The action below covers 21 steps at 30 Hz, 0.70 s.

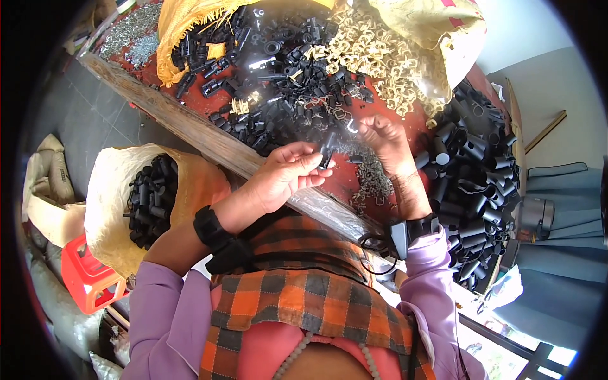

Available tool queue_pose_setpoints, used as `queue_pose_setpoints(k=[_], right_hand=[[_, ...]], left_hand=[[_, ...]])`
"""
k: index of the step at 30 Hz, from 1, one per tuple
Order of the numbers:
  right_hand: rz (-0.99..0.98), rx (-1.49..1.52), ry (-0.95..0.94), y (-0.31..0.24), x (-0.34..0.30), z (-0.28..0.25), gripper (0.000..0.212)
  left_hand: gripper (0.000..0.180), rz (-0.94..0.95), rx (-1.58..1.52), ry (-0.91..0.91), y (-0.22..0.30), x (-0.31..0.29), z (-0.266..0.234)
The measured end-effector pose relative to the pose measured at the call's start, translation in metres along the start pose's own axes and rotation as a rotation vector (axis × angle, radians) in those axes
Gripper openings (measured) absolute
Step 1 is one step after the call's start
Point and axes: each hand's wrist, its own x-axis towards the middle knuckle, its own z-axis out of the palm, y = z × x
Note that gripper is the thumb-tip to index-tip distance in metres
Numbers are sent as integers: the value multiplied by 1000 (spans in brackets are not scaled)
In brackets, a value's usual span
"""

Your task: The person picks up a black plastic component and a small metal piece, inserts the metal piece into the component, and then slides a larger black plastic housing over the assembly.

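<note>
My left hand [288,174] is closed around a small black plastic part [327,151], gripped between thumb and fingers above the table's near edge. To its right, my right hand [387,144] has its fingers pinched together. At those fingertips shows a small pale curved clip [352,126], slightly blurred. Beyond both hands lies a heap of small black plastic pieces [304,69], with thin metal wire clips [373,180] scattered below my right hand. Cream-coloured plastic clips [380,50] form another pile at the back.
Black tubes [472,177] are heaped at the table's right. On the left, an open sack [104,190] of black parts stands beside a red plastic stool [88,278]. Small metal hardware [130,35] lies at the far left corner. A worn wooden edge [183,126] borders the red table.
</note>
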Motion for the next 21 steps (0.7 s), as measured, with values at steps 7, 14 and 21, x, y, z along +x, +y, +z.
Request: queue_pose_setpoints(k=[7,14,21], right_hand=[[-34,-49,-58,-13,-16,16,7],[-105,-136,-61,-18,-25,27,9],[4,-123,-48,-5,-29,19,11]], left_hand=[[15,278,-39,-54,-3,11,4],[15,318,-42,-78,-2,12,9],[14,301,-99,-93,1,14,3]])
